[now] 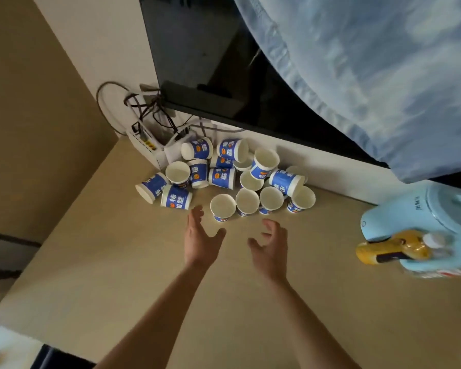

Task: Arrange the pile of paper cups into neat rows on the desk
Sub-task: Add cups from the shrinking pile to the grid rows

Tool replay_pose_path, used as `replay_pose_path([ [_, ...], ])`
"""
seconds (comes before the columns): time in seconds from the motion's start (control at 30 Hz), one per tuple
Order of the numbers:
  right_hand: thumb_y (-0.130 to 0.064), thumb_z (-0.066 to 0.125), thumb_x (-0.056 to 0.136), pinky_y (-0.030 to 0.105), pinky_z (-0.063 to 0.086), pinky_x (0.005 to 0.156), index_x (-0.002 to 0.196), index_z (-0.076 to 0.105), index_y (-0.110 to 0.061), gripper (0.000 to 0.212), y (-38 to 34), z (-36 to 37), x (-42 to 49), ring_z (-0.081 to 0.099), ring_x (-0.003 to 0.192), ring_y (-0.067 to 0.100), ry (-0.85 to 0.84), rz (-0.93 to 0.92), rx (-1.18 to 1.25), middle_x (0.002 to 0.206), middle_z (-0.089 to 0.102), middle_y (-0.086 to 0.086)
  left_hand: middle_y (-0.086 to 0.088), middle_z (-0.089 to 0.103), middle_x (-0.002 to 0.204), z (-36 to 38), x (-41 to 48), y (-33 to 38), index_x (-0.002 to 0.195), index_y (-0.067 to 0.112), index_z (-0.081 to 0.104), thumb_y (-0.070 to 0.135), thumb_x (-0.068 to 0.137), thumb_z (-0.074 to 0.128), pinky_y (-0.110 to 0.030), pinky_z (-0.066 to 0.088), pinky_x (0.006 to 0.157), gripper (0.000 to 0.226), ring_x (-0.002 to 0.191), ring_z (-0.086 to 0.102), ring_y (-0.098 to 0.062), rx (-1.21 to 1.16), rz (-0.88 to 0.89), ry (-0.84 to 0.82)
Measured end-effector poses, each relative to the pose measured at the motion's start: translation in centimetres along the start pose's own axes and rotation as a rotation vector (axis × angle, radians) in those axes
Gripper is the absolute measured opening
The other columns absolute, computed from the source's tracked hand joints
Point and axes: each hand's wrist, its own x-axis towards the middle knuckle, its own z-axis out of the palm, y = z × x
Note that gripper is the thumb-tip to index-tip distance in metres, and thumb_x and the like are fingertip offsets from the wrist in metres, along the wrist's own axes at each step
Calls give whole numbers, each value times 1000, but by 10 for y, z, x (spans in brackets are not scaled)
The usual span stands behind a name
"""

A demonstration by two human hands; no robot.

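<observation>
Head view shows the pile of paper cups (224, 166) heaped at the back of the desk (144, 262), close against the white wall. Many cups lie on their sides or lean on one another. In front of the pile four cups stand mouth up in a slightly curved row (247, 201), each just beside its neighbour. The leftmost cup (222, 206) sits a little nearer the person than the rest.

Both hands hover over bare desk just short of this row. The left hand (201, 238) is spread, fingers straight and thumb out, holding nothing. The right hand (270, 243) is empty too, its fingers loosely curved. Neither touches a cup.

The step in hand looks like fetching the next cups to lengthen the row. It is probably best to take from the loose edges of the pile first, such as the tipped cup (151, 186) at the far left. A tug in the middle would likely topple the cups leaning there. Paper cups are light and crush easily, so a gentle hold round the wall, one cup per hand, should serve.

Each cup should go down mouth up, just beside the last. The leftmost cup could also be nudged back into line. A light blue kettle (423, 225) and a yellow bottle (391, 249) stand off to the right, so the row has more room to grow leftward, or as a second row in front.
</observation>
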Motion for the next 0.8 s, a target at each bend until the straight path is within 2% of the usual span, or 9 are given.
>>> replay_pose_path([
  [0.1,-4,75,78,37,51,89,123,58,-15,50,3,24,21,56,108,18,66,-68,-151,125,49,3,-7,54,139,6,31,-13,145,13,38,19,72,89,-38,45,103,88,127,51,-25,40,46,-19],
  [0.2,-8,76,79,40,54,86,122,58,-23,49,5,45,38,50,113,15,105,-59,-218,133,47,3,-9,54,138,17,54,-24,141,11,40,21,66,92,-42,47,101,92,127,50,-27,63,95,-58],
  [0.3,-12,77,80,39,55,80,118,58,-27,45,4,61,46,56,113,18,169,-62,-263,134,43,-2,-9,55,133,25,65,-31,137,8,44,19,63,94,-42,48,97,89,122,50,-26,58,169,-99],
  [0.43,-16,76,83,33,46,73,113,60,-26,35,5,72,52,60,111,22,248,-21,-273,129,43,-4,-8,57,129,32,71,-33,135,6,47,18,60,95,-41,48,96,89,119,52,-26,40,254,-131],
  [0.53,-16,76,84,30,41,70,104,63,-22,24,5,73,52,60,107,22,302,-21,-267,123,48,-4,-5,60,122,36,73,-30,129,9,52,18,62,95,-42,50,91,80,111,55,-23,37,298,-127],
  [0.63,-16,76,84,29,44,71,94,65,-20,16,5,72,47,59,107,19,334,-70,-223,119,52,-4,-6,62,119,35,74,-28,126,10,54,20,62,95,-44,52,88,77,108,57,-24,48,316,-116],
  [0.7,-16,76,84,26,43,73,91,66,-18,12,7,68,41,58,108,14,342,-117,-177,121,53,-2,-5,63,118,31,72,-28,126,11,55,22,62,96,-41,51,87,77,107,58,-23,43,327,-110],
  [0.8,-12,76,84,17,43,85,88,66,-14,11,11,57,27,52,110,3,343,-224,-93,127,53,5,-1,64,116,21,63,-26,122,13,56,24,61,96,-36,51,83,74,101,61,-21,22,326,-94],
])
